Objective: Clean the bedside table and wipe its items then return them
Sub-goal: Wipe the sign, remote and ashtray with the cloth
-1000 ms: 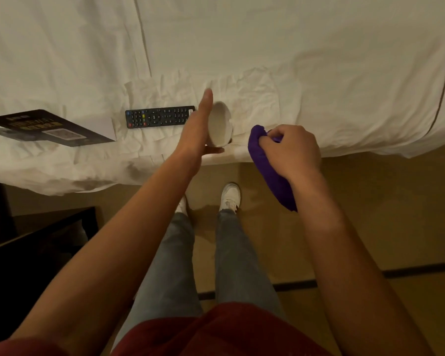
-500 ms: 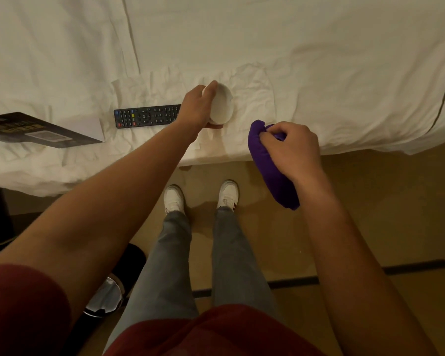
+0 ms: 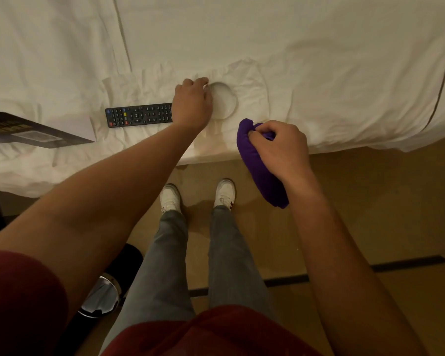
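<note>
So the small white bowl (image 3: 222,102) is sitting on the bed (image 3: 319,60), mouth up, in a rumpled patch of the white sheet not far from the mattress edge. The left hand (image 3: 192,104) is right at its left rim with the fingers curled over that side. Looks like the fingertips are on the rim, but I honestly can't tell if it's actually gripping the bowl or just touching it.

Just left of that hand there's a black TV remote (image 3: 139,115) lying flat on the sheet, long side running parallel to the bed edge, and its right end goes under the hand. Further left, near the frame edge, a dark printed card (image 3: 34,131) is lying on the sheet with a white sheet of paper (image 3: 84,127) sticking out from under it.

The right hand (image 3: 278,147) is off to the right of the bowl, over the bed edge, fingers clenched around a bunched purple cloth (image 3: 260,168) that hangs down below the fist toward the floor.

Below all that you get the person's grey trousers and white sneakers (image 3: 224,192) on a tan floor (image 3: 370,201), and a shiny round bin (image 3: 100,296) at lower left.
</note>
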`<move>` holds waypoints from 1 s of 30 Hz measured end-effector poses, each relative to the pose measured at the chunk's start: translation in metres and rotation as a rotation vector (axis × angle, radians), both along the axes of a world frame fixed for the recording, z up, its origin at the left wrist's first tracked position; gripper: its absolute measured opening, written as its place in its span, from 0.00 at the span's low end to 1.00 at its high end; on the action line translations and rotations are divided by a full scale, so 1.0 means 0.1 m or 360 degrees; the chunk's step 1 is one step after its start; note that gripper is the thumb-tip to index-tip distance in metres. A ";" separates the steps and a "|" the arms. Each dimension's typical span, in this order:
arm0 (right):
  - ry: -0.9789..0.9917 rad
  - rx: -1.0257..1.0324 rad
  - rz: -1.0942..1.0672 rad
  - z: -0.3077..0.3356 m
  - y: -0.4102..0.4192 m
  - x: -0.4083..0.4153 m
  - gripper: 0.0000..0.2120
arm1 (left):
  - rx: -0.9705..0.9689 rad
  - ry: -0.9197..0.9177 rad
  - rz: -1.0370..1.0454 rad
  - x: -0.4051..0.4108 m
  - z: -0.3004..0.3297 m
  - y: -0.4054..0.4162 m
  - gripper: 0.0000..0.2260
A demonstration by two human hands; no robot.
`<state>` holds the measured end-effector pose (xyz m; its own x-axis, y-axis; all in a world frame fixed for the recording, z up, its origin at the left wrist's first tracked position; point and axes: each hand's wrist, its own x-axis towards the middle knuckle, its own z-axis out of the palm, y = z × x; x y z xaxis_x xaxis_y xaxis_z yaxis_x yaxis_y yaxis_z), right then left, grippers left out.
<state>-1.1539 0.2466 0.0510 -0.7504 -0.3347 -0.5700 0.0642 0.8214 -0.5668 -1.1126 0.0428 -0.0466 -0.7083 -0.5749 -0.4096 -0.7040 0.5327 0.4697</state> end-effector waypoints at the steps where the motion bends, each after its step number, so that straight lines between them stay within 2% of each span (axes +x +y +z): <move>1: -0.0002 -0.0003 0.0001 0.00 -0.01 0.00 0.11 | -0.0041 0.0004 -0.0015 0.02 0.00 0.01 0.19; 9: 0.0027 -0.0069 -0.0013 0.02 -0.11 -0.01 0.07 | 0.0109 0.0054 0.0029 0.09 0.13 -0.05 0.20; 20: 0.0107 -0.0177 -0.0058 0.18 -0.36 -0.03 0.06 | 0.0134 0.0335 0.0227 0.24 0.60 -0.04 0.13; 25: 0.0143 -0.0219 -0.0047 0.26 -0.48 0.04 0.04 | 0.0431 0.0484 0.0335 0.40 0.87 0.10 0.13; 30: 0.0204 -0.0310 -0.0067 0.37 -0.64 0.08 0.07 | 0.0835 0.0525 0.0449 0.58 1.05 0.18 0.16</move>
